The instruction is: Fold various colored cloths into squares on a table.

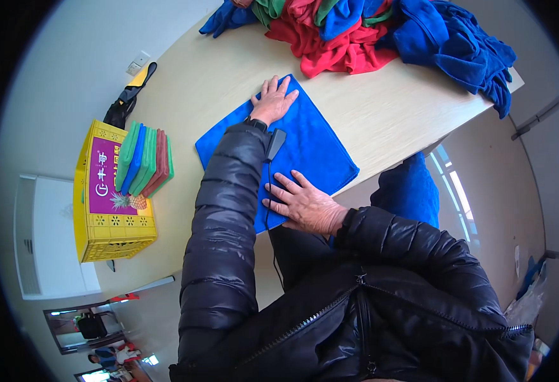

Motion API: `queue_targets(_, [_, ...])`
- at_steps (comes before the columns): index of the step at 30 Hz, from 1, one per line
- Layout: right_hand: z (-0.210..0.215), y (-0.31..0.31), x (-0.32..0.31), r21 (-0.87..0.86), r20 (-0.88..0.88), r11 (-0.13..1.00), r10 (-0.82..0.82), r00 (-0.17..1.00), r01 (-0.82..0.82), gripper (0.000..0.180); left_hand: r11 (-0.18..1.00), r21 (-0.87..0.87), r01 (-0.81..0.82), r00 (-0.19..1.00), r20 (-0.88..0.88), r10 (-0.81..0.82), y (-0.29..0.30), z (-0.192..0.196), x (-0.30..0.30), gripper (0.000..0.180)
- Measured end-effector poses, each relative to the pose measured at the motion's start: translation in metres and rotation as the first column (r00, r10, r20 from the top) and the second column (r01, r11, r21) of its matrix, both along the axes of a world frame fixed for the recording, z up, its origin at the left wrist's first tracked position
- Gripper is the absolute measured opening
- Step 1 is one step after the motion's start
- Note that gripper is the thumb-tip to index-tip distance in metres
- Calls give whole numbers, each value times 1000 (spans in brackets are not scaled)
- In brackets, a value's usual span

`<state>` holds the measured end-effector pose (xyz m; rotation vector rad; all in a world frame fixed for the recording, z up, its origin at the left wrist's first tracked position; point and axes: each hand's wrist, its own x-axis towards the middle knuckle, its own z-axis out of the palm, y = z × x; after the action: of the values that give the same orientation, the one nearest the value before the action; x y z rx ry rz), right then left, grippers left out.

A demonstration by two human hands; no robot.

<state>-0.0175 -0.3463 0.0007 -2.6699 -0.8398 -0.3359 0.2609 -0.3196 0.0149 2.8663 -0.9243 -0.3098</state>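
A blue towel (314,143) lies flat on the table in front of me, its near corner at the table's edge. My left hand (274,103) presses flat on its far part, fingers spread. Over the near edge of the same towel rests my right hand (310,205), also flat with the fingers apart. A small dark device (275,145) with a thin cable sits by my left wrist, and the cable runs down across the towel toward my lap.
A heap of crumpled red, blue and green towels (349,44) covers the table's far side. To the left, folded towels (144,162) are stacked at a yellow crate (121,239), with a black and yellow strap (130,92) behind. Blue cloth (410,191) shows beyond the table edge.
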Motion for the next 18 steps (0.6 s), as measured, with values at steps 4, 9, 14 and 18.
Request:
queue_targets(4, [-6, -6, 0, -10, 7, 1000, -22, 1000, 23, 68, 993, 2, 121, 992, 48, -121, 3, -13, -30, 71])
queue_targets(9, [-4, -3, 3, -17, 36, 1000, -9, 999, 10, 69, 996, -30, 80, 993, 87, -77, 14, -7, -27, 72])
queue_targets(14, [-6, -1, 0, 7, 47, 1000, -16, 999, 16, 70, 993, -62, 104, 994, 38, -101, 29, 8, -53, 67])
queue_targets(18, [-2, -7, -3, -58, 20, 998, -15, 1000, 16, 69, 966, -5, 259, 961, 106, -257, 70, 4, -106, 63])
